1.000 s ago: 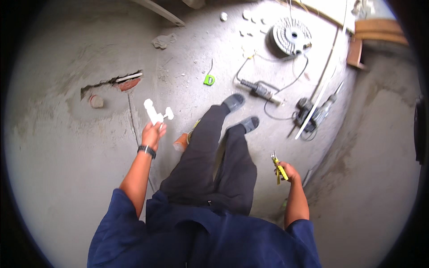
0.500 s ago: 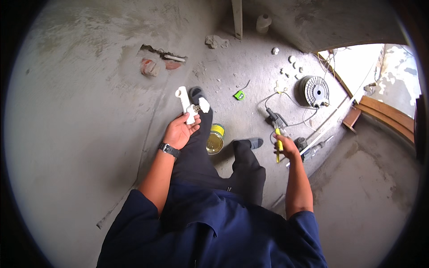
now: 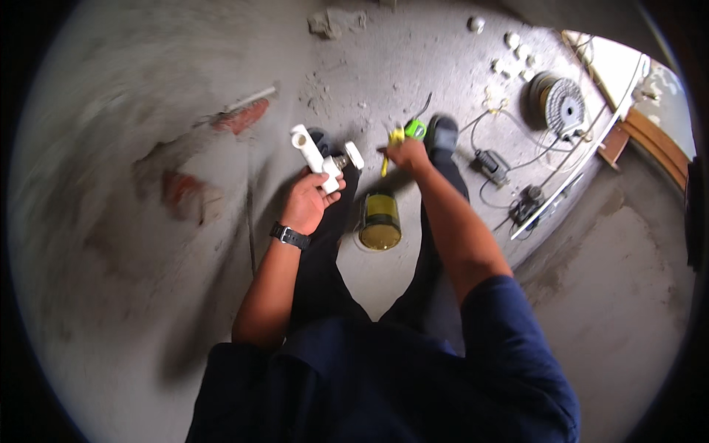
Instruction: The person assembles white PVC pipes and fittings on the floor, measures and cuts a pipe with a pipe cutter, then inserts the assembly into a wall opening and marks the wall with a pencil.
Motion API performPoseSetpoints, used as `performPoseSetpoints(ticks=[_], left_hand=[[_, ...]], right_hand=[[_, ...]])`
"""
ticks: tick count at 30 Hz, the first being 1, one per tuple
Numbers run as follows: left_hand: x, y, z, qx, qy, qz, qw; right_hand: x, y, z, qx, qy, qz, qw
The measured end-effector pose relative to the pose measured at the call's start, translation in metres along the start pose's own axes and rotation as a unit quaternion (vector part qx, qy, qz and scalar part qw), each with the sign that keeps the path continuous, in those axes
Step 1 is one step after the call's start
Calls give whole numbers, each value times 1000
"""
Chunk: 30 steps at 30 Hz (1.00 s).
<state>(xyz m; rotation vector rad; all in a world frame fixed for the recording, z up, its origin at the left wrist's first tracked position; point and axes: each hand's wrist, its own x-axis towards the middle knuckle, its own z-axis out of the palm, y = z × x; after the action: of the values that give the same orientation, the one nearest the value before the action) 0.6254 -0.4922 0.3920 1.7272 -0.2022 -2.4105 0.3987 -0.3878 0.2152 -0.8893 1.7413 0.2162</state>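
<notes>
Navy cloth shirt (image 3: 384,376) is seen nearest, cut off by lower edge. Smooth white plastic pipe fitting (image 3: 313,158), w/ round open socket, ridged metal stem & white handle, is held up by L hand (image 3: 304,205), pinched btwn thumb & fingers; black watch (image 3: 289,235) is worn at wrist. Yellow-handled pliers (image 3: 396,137) are gripped in R hand (image 3: 408,155), fingers curled round; pliers' tip is blurred, so its opening can't be told. Below, btwn legs, shiny yellow cylindrical tin (image 3: 380,210) w/ dark band is stood on rough grey concrete floor (image 3: 369,284). Bright green tape measure (image 3: 416,128) is part-hidden just past R hand; contact can't be told. At L, jagged wall recess w/ red brick bit (image 3: 244,117) & white pipe is motion-smeared. Farther R: grey power tool (image 3: 492,167), dark drill-like tool (image 3: 527,205) (detail unclear), round ribbed cable reel (image 3: 565,105), pale rubble lumps (image 3: 522,53).
</notes>
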Motion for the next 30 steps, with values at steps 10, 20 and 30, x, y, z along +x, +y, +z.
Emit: performPoseSetpoints(ticks=[10, 20, 30], left_hand=[[86, -41, -9, 51, 117, 91, 988], [93, -19, 8, 45, 130, 94, 986], [95, -22, 16, 76, 126, 68, 987]], right_hand=[[182, 18, 56, 32, 509, -168, 844], [-49, 86, 266, -34, -230, 86, 969], [-102, 178, 390, 496, -250, 306, 773]])
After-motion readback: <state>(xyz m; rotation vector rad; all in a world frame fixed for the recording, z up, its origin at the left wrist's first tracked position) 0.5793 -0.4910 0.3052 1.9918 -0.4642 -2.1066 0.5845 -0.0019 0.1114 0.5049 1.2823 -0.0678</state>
